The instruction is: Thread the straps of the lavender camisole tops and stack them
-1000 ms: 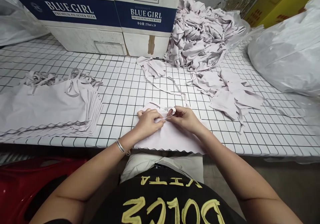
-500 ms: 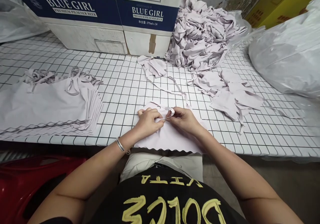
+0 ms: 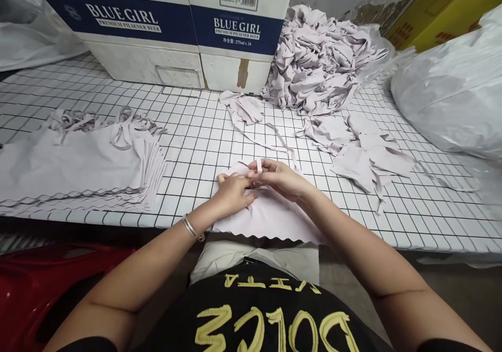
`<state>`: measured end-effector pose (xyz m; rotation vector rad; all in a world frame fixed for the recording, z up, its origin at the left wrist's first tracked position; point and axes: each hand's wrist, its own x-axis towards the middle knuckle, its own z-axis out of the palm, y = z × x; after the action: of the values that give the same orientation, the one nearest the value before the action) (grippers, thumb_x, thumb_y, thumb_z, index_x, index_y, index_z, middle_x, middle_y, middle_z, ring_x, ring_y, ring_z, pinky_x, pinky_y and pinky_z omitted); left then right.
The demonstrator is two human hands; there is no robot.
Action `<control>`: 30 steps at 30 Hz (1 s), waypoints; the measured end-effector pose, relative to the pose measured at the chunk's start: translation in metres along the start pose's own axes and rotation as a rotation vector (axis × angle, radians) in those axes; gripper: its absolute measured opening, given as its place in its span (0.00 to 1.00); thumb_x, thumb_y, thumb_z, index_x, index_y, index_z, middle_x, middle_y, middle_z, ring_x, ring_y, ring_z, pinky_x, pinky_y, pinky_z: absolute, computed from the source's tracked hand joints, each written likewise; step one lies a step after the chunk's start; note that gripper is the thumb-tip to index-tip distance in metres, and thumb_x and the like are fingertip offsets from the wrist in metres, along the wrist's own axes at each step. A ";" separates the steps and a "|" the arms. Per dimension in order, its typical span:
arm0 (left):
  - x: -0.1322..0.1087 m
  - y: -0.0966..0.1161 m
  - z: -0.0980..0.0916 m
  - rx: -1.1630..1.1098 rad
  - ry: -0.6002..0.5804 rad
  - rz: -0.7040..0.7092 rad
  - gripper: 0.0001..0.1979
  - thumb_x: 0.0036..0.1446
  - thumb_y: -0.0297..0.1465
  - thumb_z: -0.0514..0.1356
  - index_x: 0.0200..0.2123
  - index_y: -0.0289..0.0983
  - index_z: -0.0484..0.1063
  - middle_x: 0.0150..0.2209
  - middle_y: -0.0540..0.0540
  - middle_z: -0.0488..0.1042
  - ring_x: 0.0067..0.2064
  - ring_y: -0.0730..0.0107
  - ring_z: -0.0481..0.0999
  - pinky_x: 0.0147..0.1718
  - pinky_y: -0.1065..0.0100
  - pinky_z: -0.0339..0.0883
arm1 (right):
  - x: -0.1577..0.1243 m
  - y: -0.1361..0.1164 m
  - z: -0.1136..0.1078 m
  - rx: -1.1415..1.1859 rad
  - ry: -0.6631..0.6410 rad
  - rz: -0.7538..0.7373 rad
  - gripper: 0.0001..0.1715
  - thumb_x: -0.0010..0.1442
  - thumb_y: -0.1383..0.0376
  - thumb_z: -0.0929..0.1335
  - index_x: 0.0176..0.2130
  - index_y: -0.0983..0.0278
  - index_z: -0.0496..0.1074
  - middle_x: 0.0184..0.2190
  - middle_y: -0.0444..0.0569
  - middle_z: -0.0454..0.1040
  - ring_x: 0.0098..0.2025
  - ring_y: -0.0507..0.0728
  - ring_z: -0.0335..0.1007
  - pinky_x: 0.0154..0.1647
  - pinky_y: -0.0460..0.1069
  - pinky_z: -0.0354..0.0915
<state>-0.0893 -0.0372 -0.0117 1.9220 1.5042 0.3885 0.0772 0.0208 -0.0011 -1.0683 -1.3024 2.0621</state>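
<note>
A pale pinkish garment (image 3: 270,218) with a wavy lower edge lies at the table's front edge, under both hands. My left hand (image 3: 235,191) rests on its upper part, the fingers closed and gathering the cloth. Against it, my right hand (image 3: 280,178) bends inward, thumb and fingers closed around the garment's top edge. Across the right fingers shows a small whitish tab (image 3: 259,166); whether it is a strap end or a band on the finger, I cannot tell. The fingertips of both hands partly hide the spot where they meet.
To the left lies a stack of similar garments (image 3: 90,158) with straps on top. A beer carton (image 3: 168,59) stands at the back, beside a heap of pale cloth pieces (image 3: 317,59). Loose pieces (image 3: 356,153) lie on the right, near a plastic bag (image 3: 451,90).
My right hand has shifted left and now overlaps the left fingertips. The whitish tab stands upright over the right fingers. My left hand stays in place; the view has shifted slightly.
</note>
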 end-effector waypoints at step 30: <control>-0.097 -0.042 -0.002 0.602 -0.088 0.257 0.37 0.63 0.53 0.45 0.69 0.42 0.45 0.70 0.40 0.44 0.70 0.50 0.45 0.65 0.41 0.27 | 0.052 -0.062 -0.103 -0.460 0.424 -0.128 0.13 0.53 0.59 0.74 0.33 0.65 0.73 0.34 0.53 0.77 0.29 0.52 0.71 0.32 0.49 0.69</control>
<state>-0.1504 -0.1224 -0.0223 2.5741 1.4205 -0.0577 0.1297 0.1402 0.0105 -1.4734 -1.5959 1.3671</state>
